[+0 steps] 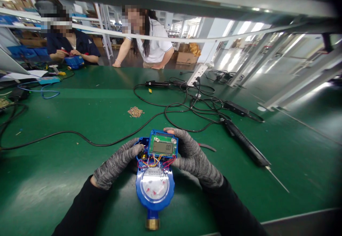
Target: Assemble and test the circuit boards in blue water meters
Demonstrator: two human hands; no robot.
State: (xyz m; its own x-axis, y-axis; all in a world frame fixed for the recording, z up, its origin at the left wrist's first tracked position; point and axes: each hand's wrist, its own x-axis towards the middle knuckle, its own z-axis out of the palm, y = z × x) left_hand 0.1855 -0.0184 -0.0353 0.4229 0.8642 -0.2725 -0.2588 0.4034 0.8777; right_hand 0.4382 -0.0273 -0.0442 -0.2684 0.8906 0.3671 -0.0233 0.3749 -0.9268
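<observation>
A blue water meter (155,186) with a round clear dial and a brass pipe end lies on the green table in front of me. My left hand (120,161), in a grey knit glove, grips the left side of its open electronics housing. With my right hand (196,157), gloved alike, I hold a blue-framed display module (162,147) by its right edge, tilted over the housing. Its LCD shows digits that look like 0.0. Red, yellow and white wires (156,162) run between the module and the meter body.
An electric screwdriver (245,143) with a long bit lies at the right. A pile of small screws (135,112) sits beyond the meter. Black cables (176,113) loop around a white power strip (197,75). Two people are across the table, one handling another blue meter (74,62).
</observation>
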